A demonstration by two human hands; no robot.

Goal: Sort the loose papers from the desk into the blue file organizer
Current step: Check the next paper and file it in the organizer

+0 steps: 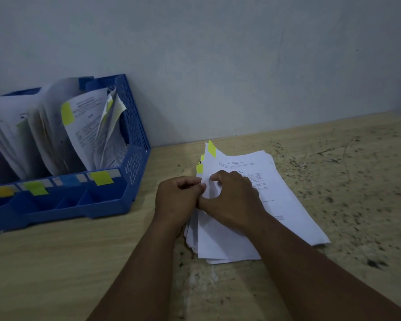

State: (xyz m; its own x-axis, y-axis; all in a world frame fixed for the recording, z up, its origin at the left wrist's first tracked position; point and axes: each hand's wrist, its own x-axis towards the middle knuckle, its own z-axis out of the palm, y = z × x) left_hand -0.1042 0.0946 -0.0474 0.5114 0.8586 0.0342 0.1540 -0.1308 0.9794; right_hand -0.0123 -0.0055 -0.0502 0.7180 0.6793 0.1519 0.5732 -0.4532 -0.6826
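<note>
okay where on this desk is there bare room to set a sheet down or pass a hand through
Bare desk lies in front of the blue file organizer, left of the left hand. Another free stretch runs right of the paper stack, toward the wall. The strip between organizer and stack is narrower. Crowded: the stack's left edge, where the right hand also works.

A stack of white printed papers (252, 205), some tagged with yellow sticky flags, is spread slightly askew on the table. A blue perforated file organizer (134, 144) is set to its left, its compartments filled with curling papers.
</note>
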